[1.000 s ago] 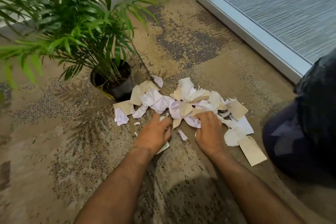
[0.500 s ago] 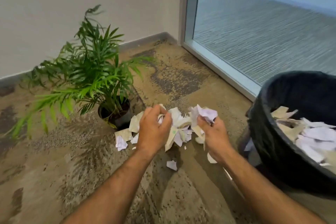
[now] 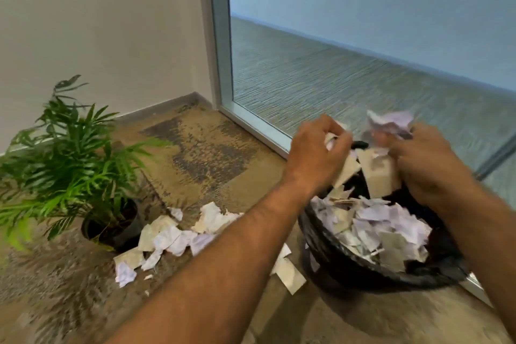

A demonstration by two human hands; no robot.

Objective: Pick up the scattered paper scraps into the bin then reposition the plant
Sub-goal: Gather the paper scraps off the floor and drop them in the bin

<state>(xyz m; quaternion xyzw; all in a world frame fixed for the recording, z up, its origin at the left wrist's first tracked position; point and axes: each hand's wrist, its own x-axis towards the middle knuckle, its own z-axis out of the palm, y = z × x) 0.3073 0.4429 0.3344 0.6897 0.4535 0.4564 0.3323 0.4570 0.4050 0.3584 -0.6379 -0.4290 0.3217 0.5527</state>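
Note:
My left hand (image 3: 314,153) and my right hand (image 3: 427,165) hover over the black-lined bin (image 3: 349,268) at the right, each closed on a bunch of white and beige paper scraps (image 3: 377,173) that hang down between them. The bin holds a heap of scraps. A smaller pile of scattered paper scraps (image 3: 178,237) lies on the carpet to the left of the bin, partly hidden by my left forearm. The potted green plant (image 3: 67,173) in its black pot (image 3: 122,232) stands on the floor at the left, right next to that pile.
A white wall with a baseboard (image 3: 156,106) runs behind the plant. A glass panel in a metal frame (image 3: 220,64) rises just behind the bin. Patterned brown carpet (image 3: 201,153) covers the floor.
Both hands gathered scraps off the floor, lifted them and swung right to above the bin. The view turned up and to the right, and the floor pile is smaller.

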